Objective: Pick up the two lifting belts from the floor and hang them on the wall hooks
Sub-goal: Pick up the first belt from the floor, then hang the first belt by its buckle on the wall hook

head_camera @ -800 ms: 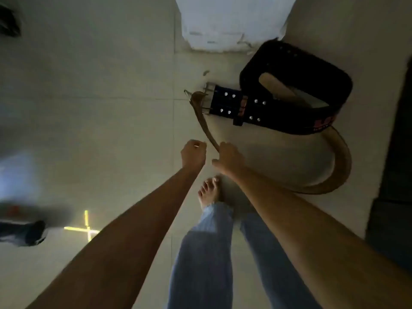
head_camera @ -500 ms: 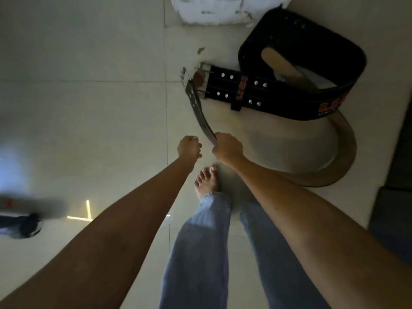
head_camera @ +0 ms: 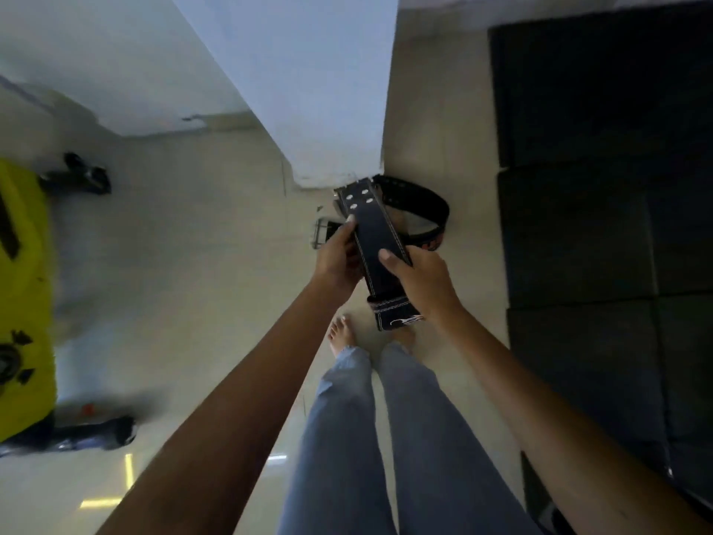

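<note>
Both my hands hold one lifting belt (head_camera: 376, 233) up off the floor. Its dark face with white stitching and metal rivets points up. My left hand (head_camera: 336, 258) grips its left edge and my right hand (head_camera: 422, 281) grips its right edge, with the lower end hanging past my wrists. The second belt (head_camera: 430, 205), black and coiled, lies on the floor at the foot of a white pillar, its metal buckle (head_camera: 321, 234) sticking out to the left. No wall hooks are in view.
The white pillar (head_camera: 308, 90) rises straight ahead. Dark floor mats (head_camera: 598, 195) cover the right side. A yellow object (head_camera: 23, 295) and dark blurred items (head_camera: 83, 174) lie on the pale tiles at left. My bare feet (head_camera: 341, 334) stand below the belt.
The belt that my right hand gripped low on the floor is now lifted, with both hands on it. The floor and the coiled black belt appear farther away.
</note>
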Demonstrator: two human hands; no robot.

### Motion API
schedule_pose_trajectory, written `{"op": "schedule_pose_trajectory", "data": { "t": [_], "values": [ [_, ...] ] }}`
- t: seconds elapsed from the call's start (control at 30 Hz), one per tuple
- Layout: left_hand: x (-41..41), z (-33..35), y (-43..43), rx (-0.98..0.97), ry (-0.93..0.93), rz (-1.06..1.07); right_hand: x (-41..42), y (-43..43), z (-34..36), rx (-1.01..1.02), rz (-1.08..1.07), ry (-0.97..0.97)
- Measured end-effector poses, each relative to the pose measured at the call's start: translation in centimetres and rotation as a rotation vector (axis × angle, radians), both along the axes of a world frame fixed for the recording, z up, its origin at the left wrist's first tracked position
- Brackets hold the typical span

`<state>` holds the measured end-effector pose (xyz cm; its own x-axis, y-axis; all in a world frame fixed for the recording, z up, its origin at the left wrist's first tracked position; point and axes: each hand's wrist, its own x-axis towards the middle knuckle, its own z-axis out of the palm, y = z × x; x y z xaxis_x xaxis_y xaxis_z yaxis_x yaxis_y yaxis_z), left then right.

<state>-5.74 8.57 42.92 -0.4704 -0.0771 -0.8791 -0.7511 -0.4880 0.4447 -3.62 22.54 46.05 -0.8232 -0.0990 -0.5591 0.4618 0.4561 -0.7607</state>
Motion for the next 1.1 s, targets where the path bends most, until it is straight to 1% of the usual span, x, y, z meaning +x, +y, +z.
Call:
{"op": "schedule_pose_trajectory", "data": {
  "t": [0.1, 0.2, 0.33, 0.43, 0.5, 0.57, 0.63, 0.77, 0.83, 0.9, 0.97, 1.03, 1.1],
  "values": [
    [-0.8, 8.5, 1.0, -0.007, 0.113, 0.011, 0.9, 1.2, 8.3, -0.074, -0.024, 0.048],
    [-0.7, 14.8, 1.1, -0.055, 0.177, 0.01, 2.0, 1.4, 15.0, -0.131, -0.051, 0.088],
    [0.0, 20.4, -0.3, -0.04, 0.256, 0.06, 4.1, 1.0, 22.8, -0.192, -0.032, 0.147],
    [0.0, 23.6, -1.5, 0.021, 0.374, 0.096, 5.9, 0.4, 27.3, -0.224, 0.036, 0.182],
    [-0.2, 27.0, -1.8, -0.002, 0.474, 0.154, 6.7, 0.0, 29.2, -0.241, 0.067, 0.18],
    [-0.3, 30.5, -1.7, -0.051, 0.552, 0.195, 6.4, -0.2, 30.8, -0.25, 0.069, 0.201],
    [-0.2, 33.3, -1.5, -0.159, 0.687, 0.185, 5.3, -0.6, 32.5, -0.212, 0.037, 0.294],
    [1.6, 37.9, -0.7, -0.384, 1.101, 0.05, 2.5, -1.7, 37.1, -0.281, -0.1, 0.434],
    [2.4, 39.6, -0.5, -0.492, 1.24, -0.033, 1.1, -2.0, 39.5, -0.368, -0.155, 0.492],
    [2.8, 40.7, -0.6, -0.559, 1.315, -0.081, -0.1, -2.2, 42.0, -0.428, -0.172, 0.557],
    [2.8, 41.6, -0.8, -0.612, 1.356, -0.067, -0.9, -2.7, 43.9, -0.456, -0.158, 0.628],
    [2.5, 42.4, -1.3, -0.659, 1.383, -0.039, -1.4, -3.4, 44.3, -0.49, -0.154, 0.673],
    [2.3, 43.1, -2.0, -0.665, 1.381, -0.017, -1.3, -4.1, 43.3, -0.5, -0.149, 0.687]
  ]
}}
